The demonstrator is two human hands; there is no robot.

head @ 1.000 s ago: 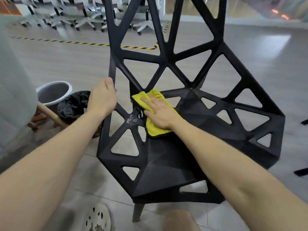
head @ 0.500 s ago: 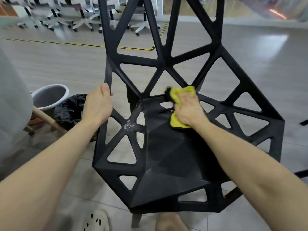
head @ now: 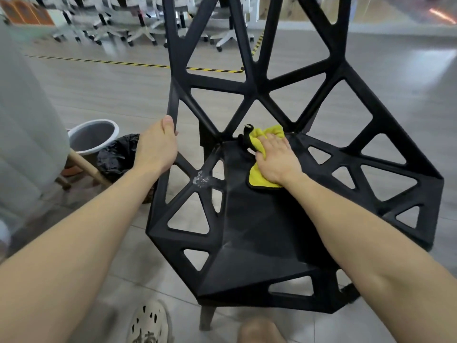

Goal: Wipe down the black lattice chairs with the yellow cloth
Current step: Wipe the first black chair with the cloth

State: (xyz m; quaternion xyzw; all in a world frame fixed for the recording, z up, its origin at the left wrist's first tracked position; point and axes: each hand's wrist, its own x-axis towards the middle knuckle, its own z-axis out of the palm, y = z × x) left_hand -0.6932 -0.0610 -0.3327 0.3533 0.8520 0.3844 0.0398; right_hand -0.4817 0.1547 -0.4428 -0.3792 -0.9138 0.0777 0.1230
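A black lattice chair (head: 259, 233) with triangular cut-outs stands right in front of me, its backrest rising out of the top of the view. My right hand (head: 277, 159) lies flat with straight fingers on the yellow cloth (head: 257, 178), pressing it against the back of the seat near the backrest joint. My left hand (head: 157, 147) grips the chair's left frame bar, thumb up along the bar. A pale wet smear (head: 201, 180) shows on the left strut of the seat.
A grey bucket (head: 92, 136) and a bin with a black bag (head: 117, 157) stand on the floor to the left, with a wooden handle (head: 86, 167) leaning across them. Office chairs (head: 148, 23) line the far wall behind striped floor tape (head: 123, 63). My shoe (head: 148, 323) is below.
My right hand has slid the cloth from the seat's left side to the right and back toward the backrest joint. My left hand has kept its grip on the frame.
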